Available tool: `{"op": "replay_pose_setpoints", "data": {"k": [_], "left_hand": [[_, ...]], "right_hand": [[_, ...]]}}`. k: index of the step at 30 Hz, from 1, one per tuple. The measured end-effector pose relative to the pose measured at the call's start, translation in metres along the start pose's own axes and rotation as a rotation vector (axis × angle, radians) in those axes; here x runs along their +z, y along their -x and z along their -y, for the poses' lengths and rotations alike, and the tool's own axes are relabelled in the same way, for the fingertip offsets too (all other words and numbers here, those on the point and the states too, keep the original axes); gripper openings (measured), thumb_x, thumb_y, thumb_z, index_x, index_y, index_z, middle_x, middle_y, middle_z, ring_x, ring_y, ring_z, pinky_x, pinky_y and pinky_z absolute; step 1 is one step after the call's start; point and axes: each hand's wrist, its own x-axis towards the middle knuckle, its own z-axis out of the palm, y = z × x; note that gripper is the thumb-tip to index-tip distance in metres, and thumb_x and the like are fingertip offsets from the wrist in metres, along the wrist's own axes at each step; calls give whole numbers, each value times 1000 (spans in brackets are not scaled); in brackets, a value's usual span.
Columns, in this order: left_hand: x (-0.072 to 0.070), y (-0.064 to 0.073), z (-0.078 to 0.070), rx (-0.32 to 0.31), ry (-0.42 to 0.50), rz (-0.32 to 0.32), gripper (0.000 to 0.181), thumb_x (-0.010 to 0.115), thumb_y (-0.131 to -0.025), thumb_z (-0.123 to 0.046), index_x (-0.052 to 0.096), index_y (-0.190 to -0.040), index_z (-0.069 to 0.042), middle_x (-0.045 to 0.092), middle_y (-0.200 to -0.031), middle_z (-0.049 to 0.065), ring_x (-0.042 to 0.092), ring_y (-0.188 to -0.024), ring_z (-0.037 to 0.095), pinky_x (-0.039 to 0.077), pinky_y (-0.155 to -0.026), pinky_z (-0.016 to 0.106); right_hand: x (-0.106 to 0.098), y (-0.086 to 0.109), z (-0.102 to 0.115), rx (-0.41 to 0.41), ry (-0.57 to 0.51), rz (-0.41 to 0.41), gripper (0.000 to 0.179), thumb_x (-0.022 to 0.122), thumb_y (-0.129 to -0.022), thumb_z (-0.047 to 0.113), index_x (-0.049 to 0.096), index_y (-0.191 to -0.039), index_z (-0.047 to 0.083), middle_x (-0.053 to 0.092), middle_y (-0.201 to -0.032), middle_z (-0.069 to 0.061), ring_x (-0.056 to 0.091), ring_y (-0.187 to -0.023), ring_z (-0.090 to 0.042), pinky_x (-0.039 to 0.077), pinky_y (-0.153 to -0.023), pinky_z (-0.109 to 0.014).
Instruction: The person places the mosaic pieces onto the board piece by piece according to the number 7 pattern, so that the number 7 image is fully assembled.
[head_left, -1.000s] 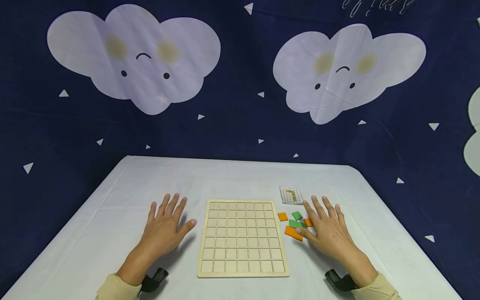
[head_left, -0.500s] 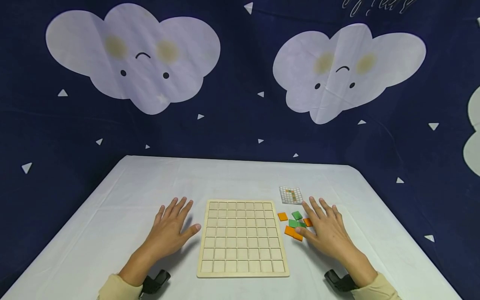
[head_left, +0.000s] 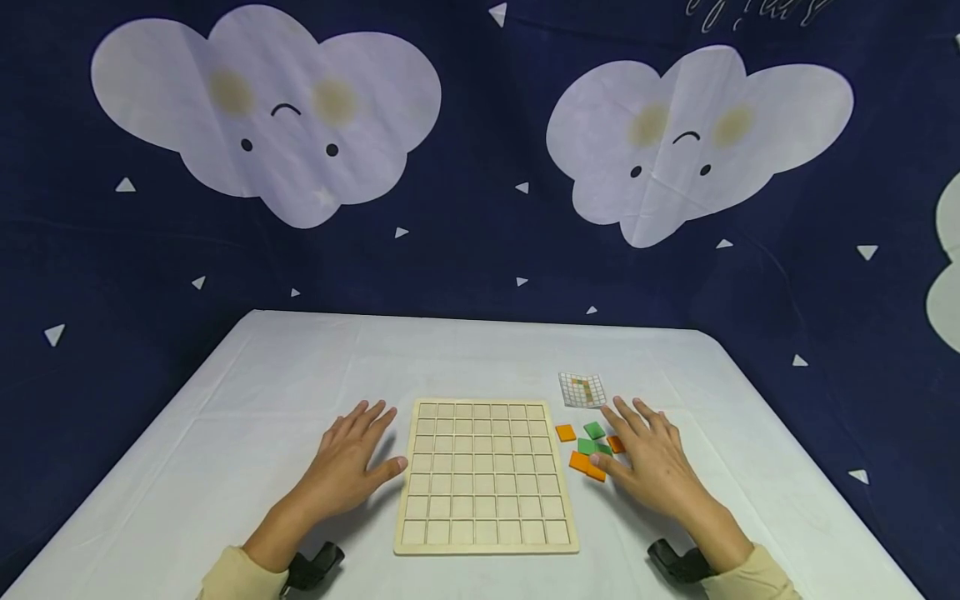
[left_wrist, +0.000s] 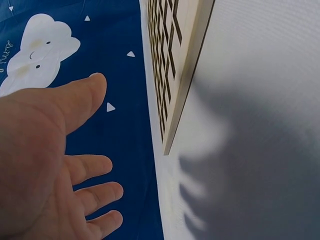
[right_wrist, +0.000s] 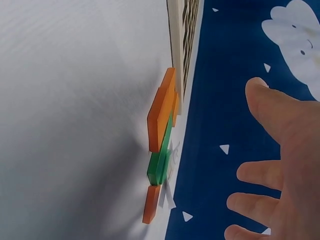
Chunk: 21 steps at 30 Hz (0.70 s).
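A square wooden grid board [head_left: 486, 546] lies on the white table in the head view. My left hand [head_left: 341, 475] hovers just left of it, fingers spread and holding nothing; in the left wrist view the hand [left_wrist: 55, 155] is apart from the board [left_wrist: 187, 65]. To the right of the board lie several flat tiles, among them an orange tile [head_left: 566, 433] and a green tile [head_left: 594, 431]. Over their right side hovers my right hand [head_left: 656, 467], its fingers extended and holding nothing. Its thumb overlaps the tiles in the head view, but the right wrist view shows a gap from the orange tiles [right_wrist: 160, 112].
A small printed grid card [head_left: 582, 390] with coloured squares lies behind the tiles. Black wrist cameras hang under both forearms, the left one [head_left: 315, 567] near the table. A dark blue cloth with clouds [head_left: 480, 275] hangs beyond the table's far edge.
My left hand has moved right, closer to the board, and slightly toward me. The right hand has shifted very slightly left. Board, card and tiles have stayed in place.
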Motion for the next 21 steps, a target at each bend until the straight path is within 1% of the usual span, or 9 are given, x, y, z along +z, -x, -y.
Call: {"op": "replay_pose_setpoints", "data": {"k": [6, 11, 15, 21], "left_hand": [[3, -2, 1, 11, 32, 13, 69, 66, -84, -38, 43, -140, -5, 38, -148, 17, 26, -140, 41, 20, -108, 63], [5, -3, 2, 19, 62, 27, 69, 68, -83, -36, 43, -140, -5, 40, -147, 17, 27, -140, 41, 22, -106, 63], [6, -3, 3, 23, 69, 29, 69, 68, -83, -36, 44, -140, -6, 42, -146, 15, 29, -138, 41, 25, -104, 61], [8, -7, 4, 28, 87, 48, 66, 69, -83, -34, 46, -138, -6, 45, -144, 14, 32, -136, 40, 28, -103, 61]], "right_hand": [[2, -3, 1, -13, -35, -11, 68, 68, -82, 42, 47, -139, 10, 42, -146, -17, 30, -135, -42, 27, -100, -59], [5, -6, 2, -38, -72, -25, 64, 70, -82, 39, 50, -136, 11, 48, -141, -15, 35, -132, -41, 30, -98, -56], [6, -9, 3, -57, -96, -47, 61, 70, -82, 37, 52, -133, 10, 53, -137, -14, 39, -129, -39, 32, -95, -54], [9, -15, 4, -52, -149, -46, 56, 71, -82, 32, 55, -131, 10, 56, -134, -10, 45, -122, -34, 34, -91, -47]]}}
